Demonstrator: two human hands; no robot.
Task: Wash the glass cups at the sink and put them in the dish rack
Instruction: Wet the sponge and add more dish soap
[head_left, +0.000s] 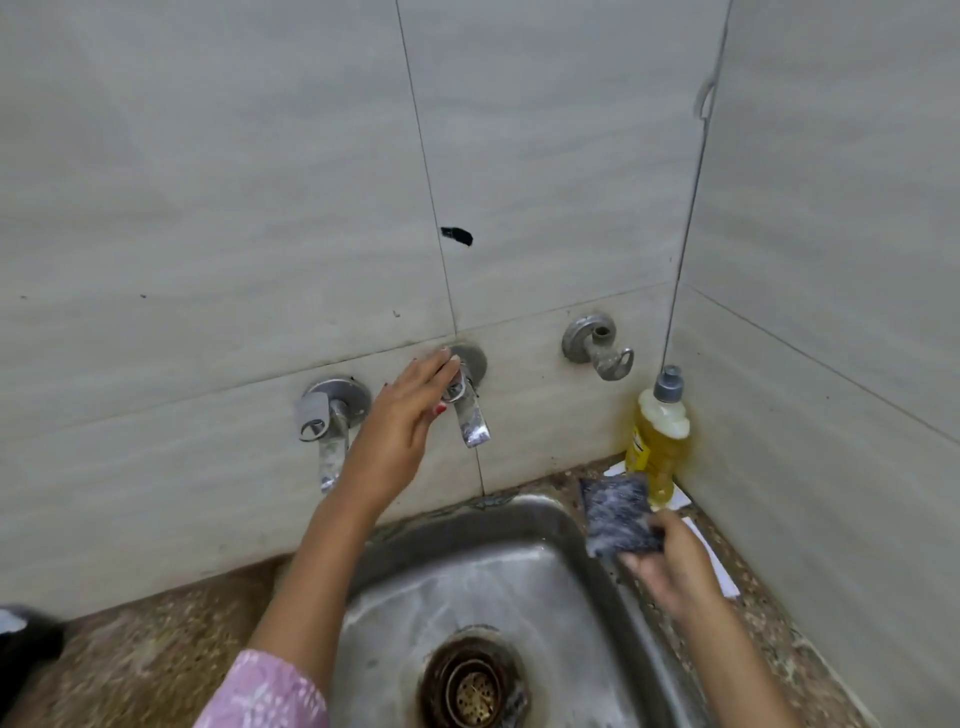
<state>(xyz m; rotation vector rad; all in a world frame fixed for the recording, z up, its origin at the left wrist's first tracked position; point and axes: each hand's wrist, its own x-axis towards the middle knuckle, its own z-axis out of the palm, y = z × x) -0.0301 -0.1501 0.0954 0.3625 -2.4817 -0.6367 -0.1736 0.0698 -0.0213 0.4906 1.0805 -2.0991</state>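
Your left hand (402, 421) reaches up to the middle tap (472, 421), its fingers laid over the lever (457, 389) and the thumb tucked beneath, pinching it. Just left of those fingers a second tap (330, 426) sticks out of the tiled wall (208, 208). Your right hand (672, 569) grips a soapy scrub pad (615, 512) (dark, streaked with foam), fingers curled under it and thumb on top, over the right rim of the sink (467, 571). The basin lies below both sets of fingers, wet, its drain (470, 686) nearest you. Just beyond the right fingertips, in the corner, a bottle of yellow dish soap (657, 441) stands upright.
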